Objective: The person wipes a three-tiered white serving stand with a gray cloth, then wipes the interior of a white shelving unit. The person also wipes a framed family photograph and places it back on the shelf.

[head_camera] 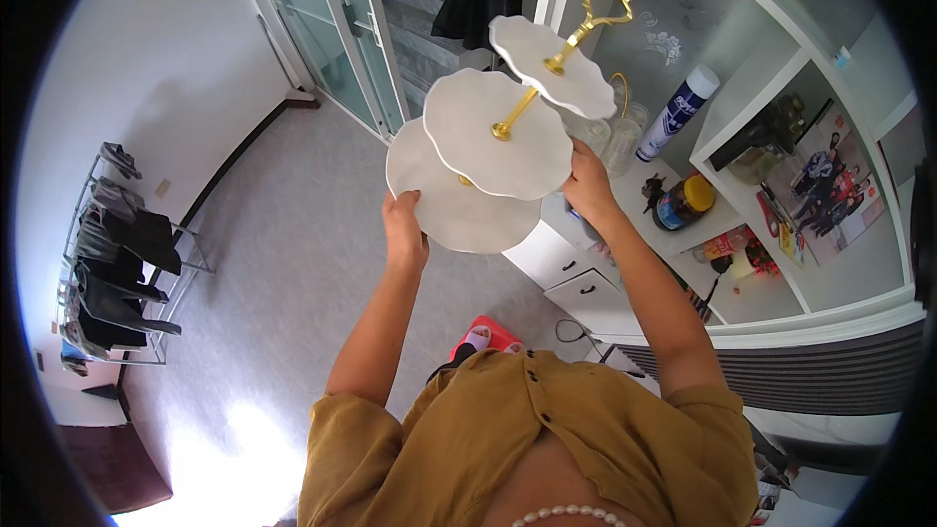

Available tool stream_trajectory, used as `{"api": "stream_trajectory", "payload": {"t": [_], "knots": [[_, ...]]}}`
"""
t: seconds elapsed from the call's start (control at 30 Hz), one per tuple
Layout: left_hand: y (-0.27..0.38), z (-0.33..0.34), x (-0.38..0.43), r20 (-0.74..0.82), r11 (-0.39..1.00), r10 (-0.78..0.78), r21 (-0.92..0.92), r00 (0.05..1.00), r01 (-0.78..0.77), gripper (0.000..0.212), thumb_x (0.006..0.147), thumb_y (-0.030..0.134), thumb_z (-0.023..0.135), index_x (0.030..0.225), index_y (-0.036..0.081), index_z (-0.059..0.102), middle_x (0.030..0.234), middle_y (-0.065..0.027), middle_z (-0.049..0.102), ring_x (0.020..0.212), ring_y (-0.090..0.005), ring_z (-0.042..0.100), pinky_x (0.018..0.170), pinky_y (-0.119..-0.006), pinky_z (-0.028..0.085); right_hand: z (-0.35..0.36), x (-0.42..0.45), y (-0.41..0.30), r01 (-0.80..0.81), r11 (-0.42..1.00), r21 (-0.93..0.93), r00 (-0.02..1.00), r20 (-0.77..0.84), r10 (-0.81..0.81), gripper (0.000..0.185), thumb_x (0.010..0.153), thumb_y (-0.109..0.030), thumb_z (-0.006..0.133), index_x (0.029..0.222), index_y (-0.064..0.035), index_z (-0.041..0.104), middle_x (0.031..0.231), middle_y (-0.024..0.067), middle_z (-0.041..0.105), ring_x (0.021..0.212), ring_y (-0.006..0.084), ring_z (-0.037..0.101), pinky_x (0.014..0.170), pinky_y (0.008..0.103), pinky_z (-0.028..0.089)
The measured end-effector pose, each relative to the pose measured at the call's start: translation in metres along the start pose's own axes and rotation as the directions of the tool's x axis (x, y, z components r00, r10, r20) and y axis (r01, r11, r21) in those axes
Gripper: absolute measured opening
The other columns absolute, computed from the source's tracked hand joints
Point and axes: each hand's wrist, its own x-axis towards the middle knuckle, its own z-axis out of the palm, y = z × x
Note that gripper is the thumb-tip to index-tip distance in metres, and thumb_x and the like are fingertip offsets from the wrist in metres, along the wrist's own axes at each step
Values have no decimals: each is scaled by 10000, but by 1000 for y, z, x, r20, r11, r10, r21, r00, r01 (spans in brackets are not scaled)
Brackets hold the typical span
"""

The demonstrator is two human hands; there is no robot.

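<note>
A three-tier serving stand is held up in front of me, tilted, with white wavy-edged plates on a gold post. Its bottom plate [476, 219] has my left hand [405, 230] gripping the near left rim, thumb on top. At the right edge of the middle plate [468, 124] is my right hand [588, 179]; its fingers go out of sight behind the stand. The smallest plate [527, 51] sits highest, below a gold loop handle [606, 4]. All three plates are bare.
To the right, a white shelf unit [747, 234] holds a spray can [677, 113], a yellow-lidded jar [684, 203], glass cups [622, 143] and a group photo [827, 183]. A clothes rack [157, 337] stands at left. Glass doors [329, 22] and stairs [421, 7] lie ahead.
</note>
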Motion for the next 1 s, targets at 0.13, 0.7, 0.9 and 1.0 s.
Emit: {"api": "stream_trajectory", "payload": {"t": [0.13, 0.7, 0.9, 1.0], "knots": [[3, -3, -1, 87, 998, -64, -1, 994, 65, 421, 813, 116, 454, 1201, -46, 466, 1116, -169, 562, 997, -273, 575, 858, -369, 482, 40, 17, 28, -86, 945, 314, 995, -17, 96, 438, 761, -55, 629, 1193, -57, 556, 1199, 131, 570, 1131, 258, 540, 919, 360, 465], [-31, -1, 22, -113, 990, -63, -129, 992, 48, 429, 770, 90, 472, 1172, -61, 460, 1104, -197, 549, 1022, -318, 559, 865, -415, 474, 20, -16, -23, 179, 981, -81, 911, 390, -134, 285, 660, -4, 532, 904, -72, 663, 913, 121, 653, 909, 307, 607, 804, 413, 479], [-60, 1, 34, -10, 984, 122, -126, 992, -122, 444, 785, 83, 447, 1213, -37, 453, 1125, -173, 548, 1033, -290, 553, 884, -405, 467, 34, -17, -37, -93, 991, 94, 931, 362, 53, 316, 683, -32, 525, 964, -72, 663, 909, 165, 650, 871, 355, 611, 762, 430, 480], [-65, 11, 29, -18, 974, 181, -131, 983, -182, 452, 795, 73, 432, 1236, -23, 449, 1136, -157, 550, 1031, -268, 552, 881, -386, 462, 48, -17, -52, -241, 958, 155, 926, 333, 179, 297, 701, -41, 534, 970, -57, 659, 913, 186, 650, 875, 361, 614, 787, 419, 483]]}}
